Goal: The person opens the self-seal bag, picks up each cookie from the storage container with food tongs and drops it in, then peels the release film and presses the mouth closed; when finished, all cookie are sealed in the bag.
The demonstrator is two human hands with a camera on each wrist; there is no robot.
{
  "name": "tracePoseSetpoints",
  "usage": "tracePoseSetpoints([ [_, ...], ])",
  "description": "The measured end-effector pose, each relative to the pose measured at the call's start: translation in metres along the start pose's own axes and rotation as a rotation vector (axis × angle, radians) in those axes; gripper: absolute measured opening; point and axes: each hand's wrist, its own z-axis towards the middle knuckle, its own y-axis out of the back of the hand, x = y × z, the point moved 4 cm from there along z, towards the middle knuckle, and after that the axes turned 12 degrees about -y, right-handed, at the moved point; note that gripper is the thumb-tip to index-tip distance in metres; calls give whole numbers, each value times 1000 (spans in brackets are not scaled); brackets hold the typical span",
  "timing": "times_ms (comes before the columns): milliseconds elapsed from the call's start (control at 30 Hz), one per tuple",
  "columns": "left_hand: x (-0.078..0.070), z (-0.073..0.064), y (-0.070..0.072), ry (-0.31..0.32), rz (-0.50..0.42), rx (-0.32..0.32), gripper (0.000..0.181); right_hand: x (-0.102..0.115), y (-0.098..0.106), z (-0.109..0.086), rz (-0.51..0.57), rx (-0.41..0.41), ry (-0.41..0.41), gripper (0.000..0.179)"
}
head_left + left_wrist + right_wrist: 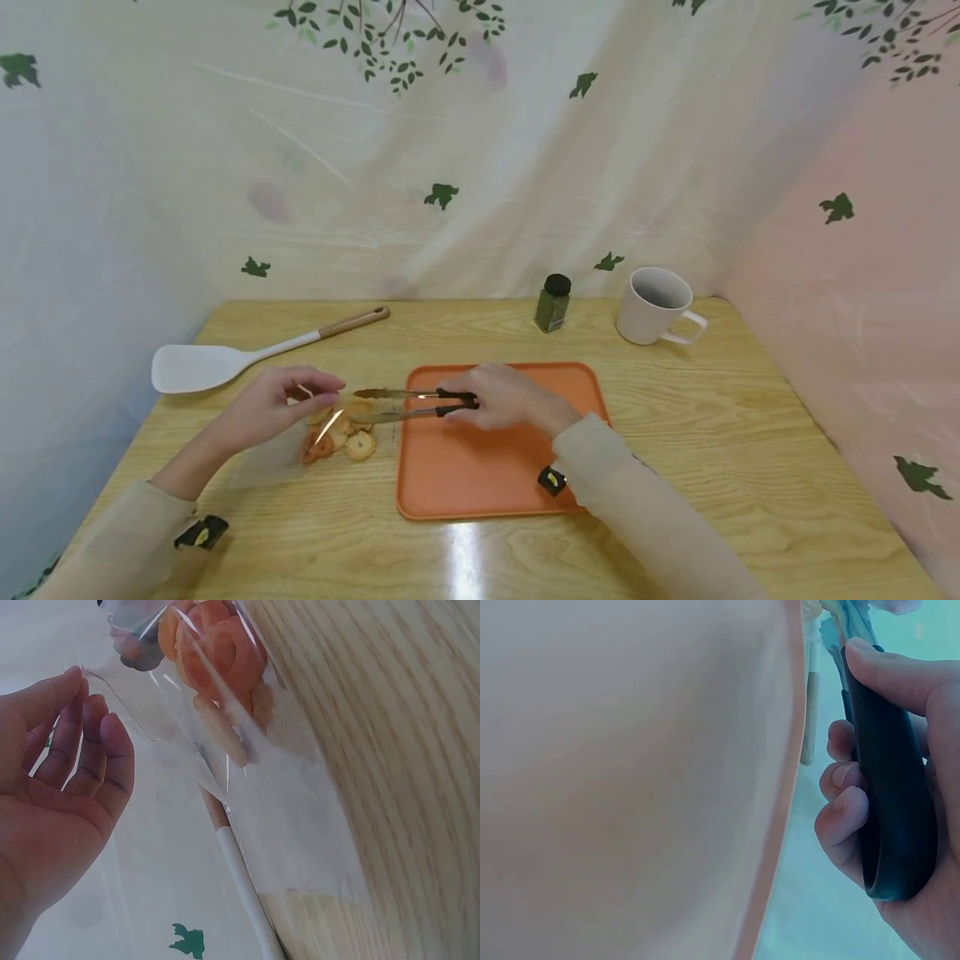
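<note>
Fingers of the left hand (pixel 266 407) pinch the edge of the clear bag (pixel 292 832) between thumb and index; the other fingers curve loosely. Directly right of these fingertips, and slightly nearer the wearer, lie the cookies (pixel 337 433), inside the bag on the bench (pixel 720 467). Next come the tongs (pixel 408 414), long axis running left to right, tips leftward at the cookies, arms apart. Whether the tips touch a cookie cannot be told. Fingers of the right hand (pixel 502 398) are wrapped around the tongs' dark handles, above the orange tray (pixel 480 492). Critical alignment, as judged: the cookies lie left of the right fingers along the tongs' axis; the left fingers are nearer, the right set reaching by tool.
</note>
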Motion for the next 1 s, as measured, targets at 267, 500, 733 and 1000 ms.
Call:
tracePoseSetpoints([
  [267,-2,-5,5,3,4,1,18,5,3,-1,34,20,-8,25],
  [500,-3,-6,10,-4,9,-7,18,7,9,-4,81,41,-6,15],
  [733,-1,-5,8,16,6,-5,17,4,20,-22,83,-14,-25,10],
  [1000,3,-7,4,24,2,-9,17,-8,43,-68,-14,-155,-25,44],
])
